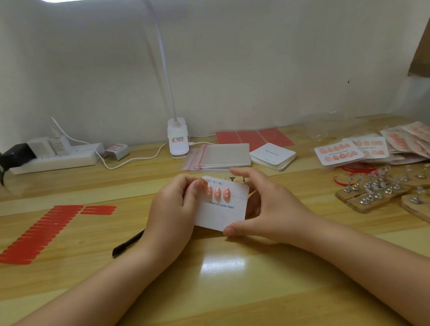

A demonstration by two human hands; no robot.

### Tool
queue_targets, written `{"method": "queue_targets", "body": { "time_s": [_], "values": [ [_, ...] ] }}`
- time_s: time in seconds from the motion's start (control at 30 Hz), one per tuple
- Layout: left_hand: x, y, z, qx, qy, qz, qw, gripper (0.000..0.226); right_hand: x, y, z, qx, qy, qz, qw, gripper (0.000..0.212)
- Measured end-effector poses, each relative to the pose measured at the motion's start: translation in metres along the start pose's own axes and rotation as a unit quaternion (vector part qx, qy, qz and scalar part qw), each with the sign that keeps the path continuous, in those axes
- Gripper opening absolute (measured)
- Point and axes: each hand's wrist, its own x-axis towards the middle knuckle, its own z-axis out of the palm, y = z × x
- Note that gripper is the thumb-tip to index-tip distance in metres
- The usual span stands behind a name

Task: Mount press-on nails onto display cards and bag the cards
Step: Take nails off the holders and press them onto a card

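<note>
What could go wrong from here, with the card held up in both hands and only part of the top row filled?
The left hand presses a nail at the top row of the display card, beside three pink nails; a slip could smear or knock them askew. The right hand pinches only the card's edges, so pressing may bend it.

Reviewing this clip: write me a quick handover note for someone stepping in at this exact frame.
Left hand holds the card's left edge, thumb pressing at the nail row.
Right hand steadies the card from its right side and lower corner.
Three pink nails show on the top row; lower row bare.
Blank cards and clear bags sit behind; bagged sets at right.
Left: fill the card, then bag it.
</note>
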Motion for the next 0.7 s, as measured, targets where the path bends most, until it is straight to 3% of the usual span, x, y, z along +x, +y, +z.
{"method": "queue_targets", "body": {
  "time_s": [0.07,0.13,0.2,0.27,0.43,0.7],
  "values": [
    [0.001,0.002,-0.001,-0.039,0.028,0.0,0.999,0.018,0.001,-0.004,-0.001,0.15,-0.007,0.048,0.987,0.091],
    [0.002,0.005,-0.004,-0.09,0.059,-0.01,0.994,0.018,0.002,-0.01,-0.005,0.325,-0.023,0.075,0.943,0.056],
    [0.001,0.01,-0.006,-0.136,0.075,-0.025,0.988,0.018,0.002,-0.016,-0.013,0.404,-0.025,0.075,0.911,0.025],
    [0.001,0.019,-0.008,-0.178,0.074,-0.026,0.981,0.017,0.001,-0.021,-0.02,0.412,-0.01,0.063,0.909,0.015],
    [0.004,0.037,-0.024,-0.194,0.105,0.029,0.975,0.014,-0.002,-0.034,-0.034,0.373,0.037,0.016,0.927,0.013],
    [0.005,0.057,-0.039,-0.067,0.134,0.15,0.977,0.012,-0.009,-0.051,-0.039,0.398,0.046,0.015,0.916,0.008]
  ]
}}
